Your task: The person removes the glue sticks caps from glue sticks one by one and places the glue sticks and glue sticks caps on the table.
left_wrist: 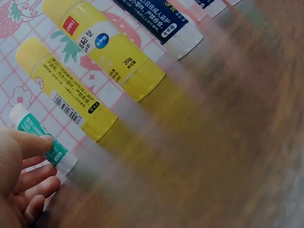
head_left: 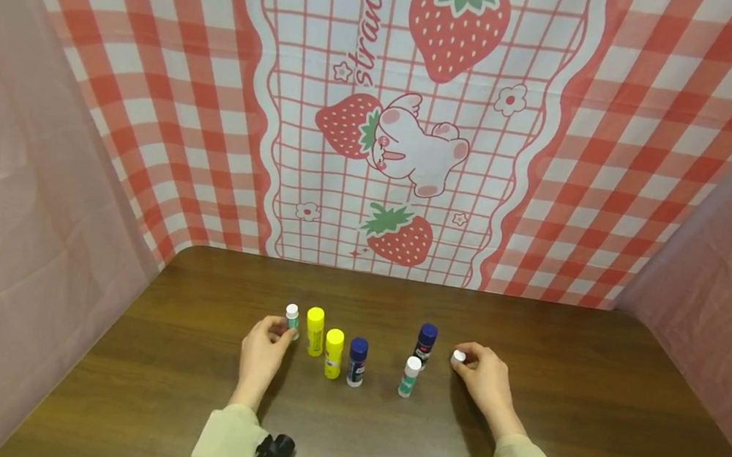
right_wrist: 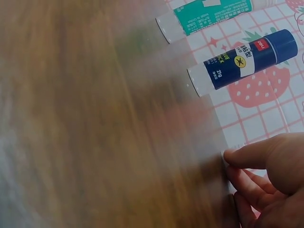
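Observation:
My left hand (head_left: 264,351) grips a small glue stick (head_left: 292,313) with a white cap and green label at the left end of the group. In the left wrist view the thumb lies across that stick's label, with the fingers behind it. My right hand (head_left: 485,376) pinches a small white round-ended thing (head_left: 457,357) right of the group; most of it is hidden by the fingers. Nearest to this hand stand a navy glue stick (head_left: 424,346) and a white-capped green glue stick (head_left: 410,377). Both also show in the right wrist view.
Between the hands, two yellow glue sticks (head_left: 315,332) and another navy glue stick (head_left: 357,362) stand upright on the brown wooden table (head_left: 346,433). A strawberry-print cloth (head_left: 414,145) hangs behind the table's back edge. Pink cloths (head_left: 36,152) hang at both sides.

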Demonstrator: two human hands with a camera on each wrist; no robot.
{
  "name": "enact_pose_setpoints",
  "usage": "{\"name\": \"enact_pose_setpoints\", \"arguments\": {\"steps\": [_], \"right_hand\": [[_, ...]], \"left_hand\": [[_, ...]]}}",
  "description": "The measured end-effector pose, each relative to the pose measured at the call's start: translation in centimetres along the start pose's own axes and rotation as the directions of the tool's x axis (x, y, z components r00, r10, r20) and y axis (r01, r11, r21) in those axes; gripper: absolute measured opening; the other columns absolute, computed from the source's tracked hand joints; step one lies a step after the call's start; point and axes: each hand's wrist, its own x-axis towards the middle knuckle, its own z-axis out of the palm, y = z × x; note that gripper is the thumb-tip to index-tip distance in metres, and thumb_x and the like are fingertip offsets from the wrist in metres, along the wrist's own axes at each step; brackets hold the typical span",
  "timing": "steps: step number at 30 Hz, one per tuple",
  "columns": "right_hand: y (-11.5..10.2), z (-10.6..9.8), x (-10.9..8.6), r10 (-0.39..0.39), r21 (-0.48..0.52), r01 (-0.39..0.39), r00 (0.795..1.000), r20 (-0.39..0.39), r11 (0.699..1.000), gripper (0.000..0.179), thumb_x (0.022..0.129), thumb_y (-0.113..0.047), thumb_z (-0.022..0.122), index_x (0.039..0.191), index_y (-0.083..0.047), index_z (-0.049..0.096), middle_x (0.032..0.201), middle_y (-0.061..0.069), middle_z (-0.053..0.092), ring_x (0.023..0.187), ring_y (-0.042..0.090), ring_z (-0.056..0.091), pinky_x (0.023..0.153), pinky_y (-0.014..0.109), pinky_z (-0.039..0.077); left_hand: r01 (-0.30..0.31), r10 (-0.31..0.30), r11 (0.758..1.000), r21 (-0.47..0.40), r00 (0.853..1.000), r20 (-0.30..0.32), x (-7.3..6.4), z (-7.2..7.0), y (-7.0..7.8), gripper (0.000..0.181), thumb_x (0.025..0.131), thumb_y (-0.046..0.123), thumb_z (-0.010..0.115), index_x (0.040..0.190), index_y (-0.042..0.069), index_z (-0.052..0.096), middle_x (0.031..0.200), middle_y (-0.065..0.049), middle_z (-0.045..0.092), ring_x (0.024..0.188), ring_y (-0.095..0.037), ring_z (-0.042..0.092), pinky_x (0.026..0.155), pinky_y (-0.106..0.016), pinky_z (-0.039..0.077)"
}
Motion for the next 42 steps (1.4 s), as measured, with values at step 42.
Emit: {"name": "enact_pose_setpoints", "arguments": {"steps": [42], "right_hand": [[-6.3, -1.3, -3.5, -0.247, 0.154, 0.262, 0.963, -0.107, 0.953, 0.013, 0.087, -0.024, 0.060, 0.095, -0.014, 0.064, 0.089, -0.007, 0.061, 0.075, 0.006, 0.055, 0.063, 0.022, 0.048]], "left_hand": [[-0.348, 0.328, 0.936, 0.055, 0.803, -0.497, -2.1, 0.0, 1.6, 0.007, 0.080, 0.004, 0.059, 0.082, 0.008, 0.063, 0.062, -0.001, 0.059, 0.055, -0.013, 0.050, 0.053, -0.028, 0.037]]}}
